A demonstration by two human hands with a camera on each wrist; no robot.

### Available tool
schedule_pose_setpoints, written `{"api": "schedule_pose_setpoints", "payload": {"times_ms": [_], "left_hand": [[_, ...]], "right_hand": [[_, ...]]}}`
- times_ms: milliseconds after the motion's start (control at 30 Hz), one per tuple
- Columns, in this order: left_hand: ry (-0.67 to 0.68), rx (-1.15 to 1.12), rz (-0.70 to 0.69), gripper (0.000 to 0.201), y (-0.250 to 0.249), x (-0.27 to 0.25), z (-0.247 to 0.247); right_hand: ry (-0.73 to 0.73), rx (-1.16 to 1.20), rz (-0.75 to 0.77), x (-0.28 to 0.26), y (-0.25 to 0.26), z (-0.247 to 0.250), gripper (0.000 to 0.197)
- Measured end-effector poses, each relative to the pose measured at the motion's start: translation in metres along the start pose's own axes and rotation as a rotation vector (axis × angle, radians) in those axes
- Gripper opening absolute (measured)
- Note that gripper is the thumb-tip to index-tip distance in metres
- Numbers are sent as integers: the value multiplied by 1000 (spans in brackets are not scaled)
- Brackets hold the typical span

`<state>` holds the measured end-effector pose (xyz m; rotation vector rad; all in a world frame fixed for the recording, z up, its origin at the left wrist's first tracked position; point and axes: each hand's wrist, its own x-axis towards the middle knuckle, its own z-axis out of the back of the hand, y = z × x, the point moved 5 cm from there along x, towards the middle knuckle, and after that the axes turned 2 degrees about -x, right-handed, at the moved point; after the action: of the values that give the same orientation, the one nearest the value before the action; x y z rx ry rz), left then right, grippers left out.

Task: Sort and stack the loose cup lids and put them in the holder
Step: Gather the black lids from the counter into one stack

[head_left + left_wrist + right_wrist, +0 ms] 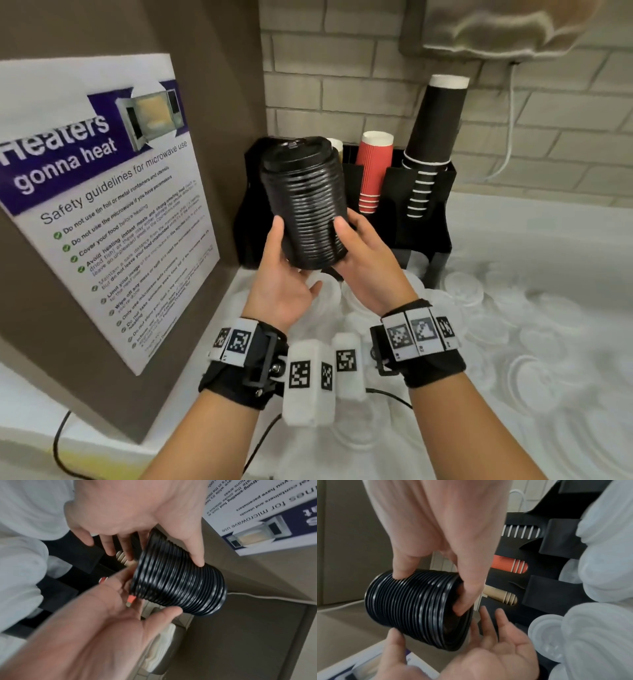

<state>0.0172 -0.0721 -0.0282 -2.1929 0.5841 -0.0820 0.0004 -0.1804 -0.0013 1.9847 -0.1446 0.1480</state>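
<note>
A tall stack of black lids point(303, 202) is held in the air just in front of the black holder point(424, 205), tilted a little so its top leans away from the person. The lids are glossy black plastic, nested tightly, their rims showing as many thin ridges down the side with pale glints along them; the topmost lid has a raised dome and a small sip tab. In the right wrist view the stack's hollow underside shows, the lowest lids slightly askew.

The right hand point(366, 260) has its grip closed round the lower part of the stack: thumb pressed on the ridged side, fingers curled under and into the open bottom. The left hand point(284, 274) has a looser grip, thumb touching the side of the stack on the holder's left, palm cupped beneath it and fingers spread below the base.

Inside the holder stand red ribbed cups point(373, 168) in the middle slot, black cups point(435, 137) in the right slot, and tan cups point(500, 597) in the slot behind the stack. In front of the holder, on the white surface point(548, 222), lie many loose white lids point(462, 287), scattered and overlapping. Left of the holder, a microwave safety poster point(99, 192) hangs on a brown panel.
</note>
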Motion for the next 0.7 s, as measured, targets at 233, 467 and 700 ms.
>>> {"api": "schedule_pose_setpoints", "payload": {"times_ms": [233,467,700], "left_hand": [[-47,317,-250,61,-13,-9,1],[170,863,-755,105,-77,-34,-30],[-58,1341,-743,66,-103,-56,-26]], "right_hand": [[2,93,-4,-14,6,9,66],[28,116,-41,-23,6,12,59],[132,292,-153,-31,-17,-10,48]]}}
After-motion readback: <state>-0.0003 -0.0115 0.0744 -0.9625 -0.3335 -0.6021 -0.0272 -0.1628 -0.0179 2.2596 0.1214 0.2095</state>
